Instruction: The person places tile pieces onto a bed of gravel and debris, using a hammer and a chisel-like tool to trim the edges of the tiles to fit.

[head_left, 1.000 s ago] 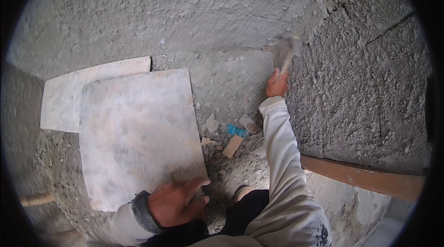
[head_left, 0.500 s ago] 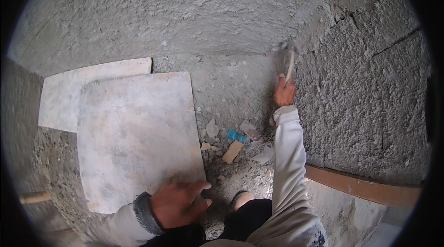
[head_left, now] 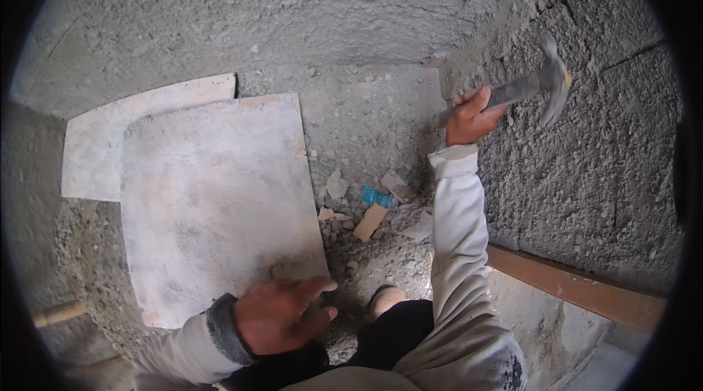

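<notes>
My right hand (head_left: pixel 472 121) is wrapped round the handle of a hammer (head_left: pixel 523 90). Its curved metal head, slightly blurred, points to the right and is raised in front of the rough grey right wall (head_left: pixel 578 171). My left hand (head_left: pixel 282 314) hovers low near the bottom edge of a large whitish board (head_left: pixel 220 193), thumb and forefinger apart. Nothing shows in that hand, though some of its fingers are curled out of sight. A second pale board (head_left: pixel 91 153) lies partly beneath the large one.
Rubble (head_left: pixel 366 135) covers the floor along the far wall (head_left: pixel 307 10). A crushed blue wrapper (head_left: pixel 376 197), a tan flat piece (head_left: pixel 370 222) and clear plastic (head_left: pixel 414 222) lie near my shoe (head_left: pixel 387 299). A brown beam (head_left: pixel 578 285) runs along the right wall's base.
My right hand has turned the hammer from pointing at the far corner to pointing right, across the right wall. The left hand stays almost where it was.
</notes>
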A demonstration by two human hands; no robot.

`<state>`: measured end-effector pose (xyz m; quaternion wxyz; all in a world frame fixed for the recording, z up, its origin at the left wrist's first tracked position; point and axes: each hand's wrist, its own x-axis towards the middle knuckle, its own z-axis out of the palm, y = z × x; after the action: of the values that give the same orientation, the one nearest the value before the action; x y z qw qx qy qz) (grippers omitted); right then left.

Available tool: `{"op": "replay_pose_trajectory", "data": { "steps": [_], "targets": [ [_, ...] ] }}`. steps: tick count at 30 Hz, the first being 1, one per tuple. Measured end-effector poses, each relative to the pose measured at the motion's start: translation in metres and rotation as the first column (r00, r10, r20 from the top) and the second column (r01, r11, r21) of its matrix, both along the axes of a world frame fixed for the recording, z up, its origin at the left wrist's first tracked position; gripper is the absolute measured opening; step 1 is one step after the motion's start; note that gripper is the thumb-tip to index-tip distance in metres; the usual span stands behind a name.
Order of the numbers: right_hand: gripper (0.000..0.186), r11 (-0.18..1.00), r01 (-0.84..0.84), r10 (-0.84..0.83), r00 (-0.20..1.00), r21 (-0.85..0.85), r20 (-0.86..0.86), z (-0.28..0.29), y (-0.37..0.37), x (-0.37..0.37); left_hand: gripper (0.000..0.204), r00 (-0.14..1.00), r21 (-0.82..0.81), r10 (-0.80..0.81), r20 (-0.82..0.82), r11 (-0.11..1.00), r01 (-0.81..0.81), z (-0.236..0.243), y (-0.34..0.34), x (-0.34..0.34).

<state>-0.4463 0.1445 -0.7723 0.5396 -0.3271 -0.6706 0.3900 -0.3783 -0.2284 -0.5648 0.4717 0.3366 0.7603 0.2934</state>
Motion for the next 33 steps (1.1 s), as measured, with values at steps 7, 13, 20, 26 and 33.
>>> {"op": "replay_pose_trajectory", "data": {
  "steps": [7,13,20,26,33],
  "targets": [
    [0.045,0.988,-0.086,0.001,0.835,0.130,0.550,-0.011,-0.002,0.016,0.034,0.978,0.134,0.055,-0.200,0.991,-0.028,-0.006,-0.001,0.003],
    [0.038,0.983,0.077,-0.117,0.963,0.167,0.244,-0.003,-0.006,0.007,0.036,0.997,0.009,-0.023,-0.072,1.000,0.023,-0.002,0.000,0.003],
    [0.034,0.989,-0.092,0.045,0.934,0.117,0.354,-0.007,-0.004,0.019,0.037,0.995,0.026,-0.031,-0.098,0.999,0.034,0.000,-0.002,0.002],
    [0.036,0.973,-0.059,-0.097,0.769,0.222,0.632,0.000,-0.003,0.008,0.034,0.986,0.060,-0.010,-0.168,0.998,0.020,-0.005,0.001,0.004],
    [0.036,0.996,-0.087,0.087,0.996,0.027,-0.029,0.019,0.003,0.006,0.034,0.995,0.004,-0.033,-0.089,0.999,0.033,-0.001,0.005,0.001]
  ]
}}
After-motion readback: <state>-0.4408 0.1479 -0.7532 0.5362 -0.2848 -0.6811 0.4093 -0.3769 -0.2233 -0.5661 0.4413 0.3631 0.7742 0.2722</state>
